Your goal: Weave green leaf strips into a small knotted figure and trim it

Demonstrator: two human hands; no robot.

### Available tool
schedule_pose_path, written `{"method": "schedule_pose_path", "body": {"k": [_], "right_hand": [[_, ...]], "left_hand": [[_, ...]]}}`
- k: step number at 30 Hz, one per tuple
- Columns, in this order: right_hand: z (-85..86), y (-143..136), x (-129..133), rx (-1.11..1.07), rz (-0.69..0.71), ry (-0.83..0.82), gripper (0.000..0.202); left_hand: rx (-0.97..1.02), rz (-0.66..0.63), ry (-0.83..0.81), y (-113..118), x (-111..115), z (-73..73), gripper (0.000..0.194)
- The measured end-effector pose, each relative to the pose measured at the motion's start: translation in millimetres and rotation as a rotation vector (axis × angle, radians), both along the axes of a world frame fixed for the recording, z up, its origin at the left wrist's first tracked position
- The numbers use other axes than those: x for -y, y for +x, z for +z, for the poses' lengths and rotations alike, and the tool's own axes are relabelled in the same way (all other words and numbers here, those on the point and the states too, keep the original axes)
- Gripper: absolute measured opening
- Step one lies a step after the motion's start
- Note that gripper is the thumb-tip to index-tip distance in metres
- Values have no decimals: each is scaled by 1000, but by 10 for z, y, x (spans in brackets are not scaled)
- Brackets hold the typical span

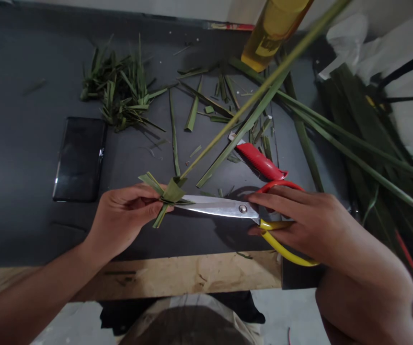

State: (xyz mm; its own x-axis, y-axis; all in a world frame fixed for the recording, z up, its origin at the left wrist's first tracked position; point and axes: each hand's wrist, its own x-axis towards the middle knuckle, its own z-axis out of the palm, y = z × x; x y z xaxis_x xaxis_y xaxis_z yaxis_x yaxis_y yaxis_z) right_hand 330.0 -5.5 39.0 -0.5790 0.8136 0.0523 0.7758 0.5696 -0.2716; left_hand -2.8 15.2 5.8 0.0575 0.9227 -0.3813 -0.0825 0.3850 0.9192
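Between the thumb and fingers of my left hand (127,215) is a small folded palm-leaf piece (173,191), its strip ends sticking out several ways. A long thin leaf strip (238,115) runs from it up to the top right. My right hand (300,215) grips scissors (221,207) by their red and yellow handles. The blades point left, nearly together, and their tips reach the folded leaf beside my left fingertips. Whether the blades are cutting a strip there I cannot tell.
A pile of folded leaf pieces (123,91) lies at the back left, near a black phone (80,159). Behind the scissors are a red-handled cutter (260,160) and leaf scraps (192,112). A yellow bottle (271,36) stands at the back; long leaves (357,115) cover the right side.
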Motion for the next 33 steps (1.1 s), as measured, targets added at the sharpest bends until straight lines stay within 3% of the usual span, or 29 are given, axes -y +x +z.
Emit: {"method": "schedule_pose_path", "body": {"k": [25, 33], "right_hand": [[2, -2, 18, 22, -11, -41, 34], [-30, -4, 4, -10, 22, 27, 34]], "left_hand": [[-7, 57, 13, 47, -11, -22, 23], [-8, 78, 8, 50, -23, 2, 25]]}}
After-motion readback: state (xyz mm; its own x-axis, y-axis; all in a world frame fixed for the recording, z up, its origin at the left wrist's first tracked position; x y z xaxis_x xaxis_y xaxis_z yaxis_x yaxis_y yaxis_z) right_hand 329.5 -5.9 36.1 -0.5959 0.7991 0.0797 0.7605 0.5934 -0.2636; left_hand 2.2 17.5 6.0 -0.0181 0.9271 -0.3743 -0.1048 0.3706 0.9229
